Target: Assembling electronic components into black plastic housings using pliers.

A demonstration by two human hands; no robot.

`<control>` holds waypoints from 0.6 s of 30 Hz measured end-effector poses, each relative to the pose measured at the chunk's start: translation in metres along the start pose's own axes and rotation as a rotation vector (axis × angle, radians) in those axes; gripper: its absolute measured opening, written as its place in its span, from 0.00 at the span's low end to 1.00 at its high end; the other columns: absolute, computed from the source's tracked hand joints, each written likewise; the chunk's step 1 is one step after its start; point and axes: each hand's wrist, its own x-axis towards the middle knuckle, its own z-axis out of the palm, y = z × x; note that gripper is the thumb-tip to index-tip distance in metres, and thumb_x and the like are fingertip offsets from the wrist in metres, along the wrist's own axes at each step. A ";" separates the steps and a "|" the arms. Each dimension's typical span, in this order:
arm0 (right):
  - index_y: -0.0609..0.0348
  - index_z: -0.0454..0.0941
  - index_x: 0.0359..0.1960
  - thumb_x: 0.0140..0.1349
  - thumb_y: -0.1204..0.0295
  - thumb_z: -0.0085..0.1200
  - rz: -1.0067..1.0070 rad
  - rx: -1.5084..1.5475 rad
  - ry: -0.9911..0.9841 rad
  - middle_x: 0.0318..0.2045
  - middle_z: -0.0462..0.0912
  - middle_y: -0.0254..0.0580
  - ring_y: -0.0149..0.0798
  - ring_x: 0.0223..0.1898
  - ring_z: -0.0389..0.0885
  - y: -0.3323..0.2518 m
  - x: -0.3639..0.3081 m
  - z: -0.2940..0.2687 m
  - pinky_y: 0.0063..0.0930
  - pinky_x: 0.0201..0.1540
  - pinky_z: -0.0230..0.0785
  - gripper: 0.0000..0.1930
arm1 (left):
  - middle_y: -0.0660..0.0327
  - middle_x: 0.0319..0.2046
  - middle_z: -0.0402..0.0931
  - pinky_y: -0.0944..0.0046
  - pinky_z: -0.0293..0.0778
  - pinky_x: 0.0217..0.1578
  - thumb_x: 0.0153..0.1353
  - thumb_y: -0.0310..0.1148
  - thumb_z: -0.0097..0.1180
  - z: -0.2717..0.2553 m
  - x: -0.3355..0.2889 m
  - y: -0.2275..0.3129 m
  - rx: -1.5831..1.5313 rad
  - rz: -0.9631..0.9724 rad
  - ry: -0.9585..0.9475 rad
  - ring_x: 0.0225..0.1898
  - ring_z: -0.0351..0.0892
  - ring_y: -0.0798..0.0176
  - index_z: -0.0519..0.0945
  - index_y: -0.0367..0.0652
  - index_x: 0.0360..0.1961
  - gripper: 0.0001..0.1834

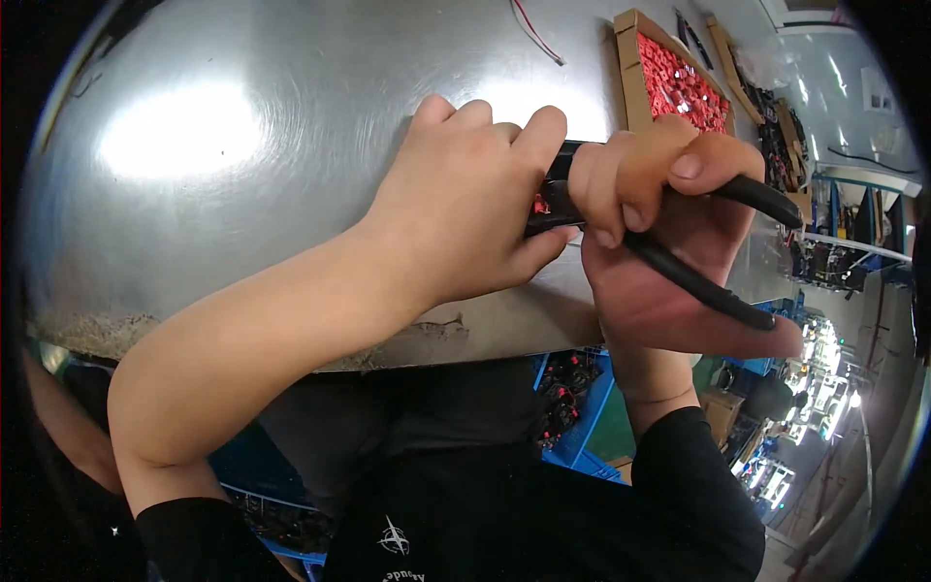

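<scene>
My right hand (669, 218) is closed round pliers with black-sleeved handles (693, 279), whose two grips spread apart toward the right. The jaws are mostly hidden by my fingers. Close against it on the left, my left hand (475, 199) is closed, back upward, on a black part (553, 211). A small red piece (541, 205) shows between the two hands, beside the black part. Most of the black part lies behind my fingers, so its kind cannot be made out. Both hands are over the front of the metal table (291, 209).
Beyond my right hand stands a cardboard box (632, 82) of small red parts. A thin red and dark wire (535, 31) lies at the back. Below the table edge is a blue crate (593, 427) with black and red parts. Another person's arm (73, 427) shows at left.
</scene>
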 end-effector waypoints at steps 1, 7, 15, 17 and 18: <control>0.55 0.69 0.51 0.50 0.13 0.48 -0.022 0.094 -0.037 0.32 0.68 0.38 0.32 0.26 0.65 0.002 0.002 -0.001 0.32 0.33 0.56 0.53 | 0.55 0.26 0.85 0.51 0.69 0.44 0.52 0.48 0.76 -0.001 0.000 0.000 -0.001 -0.006 0.006 0.38 0.84 0.49 0.74 0.41 0.43 0.29; 0.60 0.68 0.51 0.33 0.05 0.40 -0.086 0.119 -0.108 0.33 0.69 0.40 0.33 0.30 0.65 0.008 0.005 -0.006 0.28 0.33 0.60 0.66 | 0.55 0.27 0.86 0.51 0.70 0.45 0.54 0.49 0.75 -0.001 0.000 -0.001 0.008 -0.032 -0.019 0.38 0.85 0.49 0.74 0.41 0.43 0.28; 0.56 0.69 0.53 0.49 0.12 0.48 -0.044 0.064 -0.044 0.33 0.68 0.38 0.32 0.27 0.66 0.004 0.003 -0.007 0.32 0.34 0.57 0.55 | 0.55 0.25 0.85 0.51 0.70 0.45 0.54 0.50 0.74 0.003 0.004 0.000 -0.005 -0.030 0.009 0.37 0.85 0.50 0.74 0.41 0.43 0.29; 0.57 0.69 0.53 0.48 0.12 0.48 -0.071 0.055 -0.064 0.33 0.68 0.38 0.33 0.27 0.66 0.007 0.002 -0.006 0.32 0.34 0.58 0.56 | 0.55 0.25 0.85 0.51 0.70 0.45 0.54 0.51 0.74 0.003 0.004 0.000 0.006 -0.041 -0.005 0.37 0.85 0.49 0.75 0.41 0.43 0.29; 0.57 0.69 0.53 0.48 0.11 0.48 -0.046 0.034 -0.050 0.33 0.68 0.38 0.33 0.27 0.67 0.007 0.001 -0.004 0.32 0.34 0.58 0.56 | 0.55 0.25 0.85 0.52 0.71 0.45 0.53 0.51 0.75 0.002 0.004 0.000 0.014 -0.048 -0.017 0.37 0.85 0.49 0.75 0.41 0.43 0.29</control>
